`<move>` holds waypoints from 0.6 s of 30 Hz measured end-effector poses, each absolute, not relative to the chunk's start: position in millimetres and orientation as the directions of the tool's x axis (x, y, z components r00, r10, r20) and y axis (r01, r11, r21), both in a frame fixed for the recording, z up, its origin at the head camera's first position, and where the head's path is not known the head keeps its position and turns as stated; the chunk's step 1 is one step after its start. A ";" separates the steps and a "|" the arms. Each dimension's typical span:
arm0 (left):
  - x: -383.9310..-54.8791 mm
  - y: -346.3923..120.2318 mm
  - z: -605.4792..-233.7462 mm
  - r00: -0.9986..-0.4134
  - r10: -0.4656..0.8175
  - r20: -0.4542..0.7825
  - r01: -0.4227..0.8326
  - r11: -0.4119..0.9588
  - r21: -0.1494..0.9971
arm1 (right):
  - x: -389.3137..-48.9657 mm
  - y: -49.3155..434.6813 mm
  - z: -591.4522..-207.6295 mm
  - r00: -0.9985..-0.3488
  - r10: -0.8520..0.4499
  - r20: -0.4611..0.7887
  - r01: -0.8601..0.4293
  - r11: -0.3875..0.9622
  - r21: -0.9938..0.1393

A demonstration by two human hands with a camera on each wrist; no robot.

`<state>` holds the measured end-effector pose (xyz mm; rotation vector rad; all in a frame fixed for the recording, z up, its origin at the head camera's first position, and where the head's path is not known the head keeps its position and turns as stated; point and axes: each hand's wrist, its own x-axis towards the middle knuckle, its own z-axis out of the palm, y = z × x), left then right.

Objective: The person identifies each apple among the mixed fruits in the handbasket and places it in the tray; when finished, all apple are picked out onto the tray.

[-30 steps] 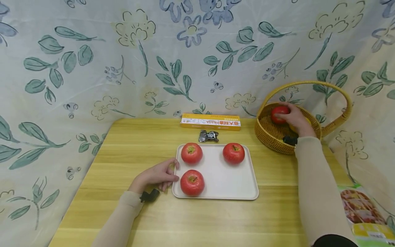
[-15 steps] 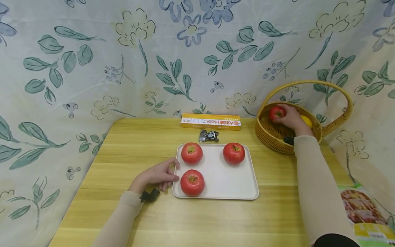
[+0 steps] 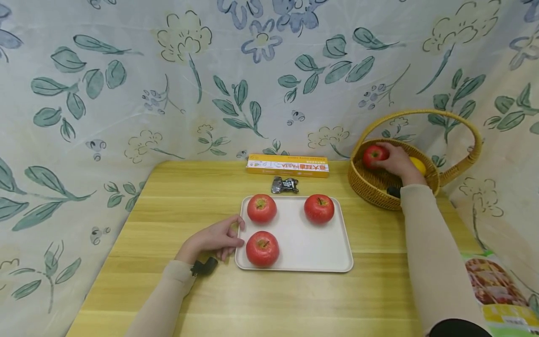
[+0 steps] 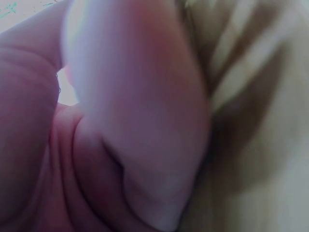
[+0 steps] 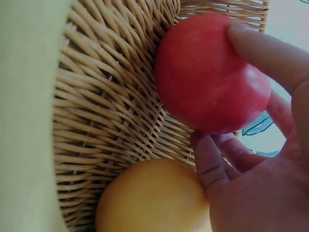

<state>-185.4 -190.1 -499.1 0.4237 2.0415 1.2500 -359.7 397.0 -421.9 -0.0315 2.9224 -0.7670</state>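
Observation:
My right hand (image 3: 397,163) reaches into the wicker basket (image 3: 370,195) and holds a red apple (image 3: 373,157) near its left wall. In the right wrist view, thumb and fingers sit around the apple (image 5: 210,75), close to the weave. Below it lies a smooth yellow fruit (image 5: 154,198), partly cut off by the frame. My left hand (image 3: 212,236) rests with loosely bent fingers at the left rim of the white tray (image 3: 309,248). Two apples stand along the tray's left side, the back one (image 3: 262,209) and the front one (image 3: 263,249); a third apple (image 3: 319,209) is at the back right.
Behind the tray lie a small dark packet (image 3: 284,185) and a yellow pasta box (image 3: 287,166). The basket's tall handle (image 3: 421,112) arches over the right hand. A food bag (image 3: 498,292) is at the right. A floral cloth (image 3: 177,121) hangs behind the table.
My right hand has shifted the apple slightly left and down within the basket, and the yellow fruit shows more. The left hand and tray stay still.

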 end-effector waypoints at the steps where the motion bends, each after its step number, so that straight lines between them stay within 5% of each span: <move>1: -185.4 -190.0 -498.6 -0.705 0.593 -0.390 -0.079 0.481 0.873 | -359.3 396.5 -421.2 -0.993 -0.048 -0.112 0.014 0.871 -0.490; 18: -185.5 -188.7 -496.9 -0.704 0.591 -0.394 -0.084 0.482 0.872 | -357.1 400.4 -426.0 -0.987 -0.048 -0.153 0.051 0.809 -0.585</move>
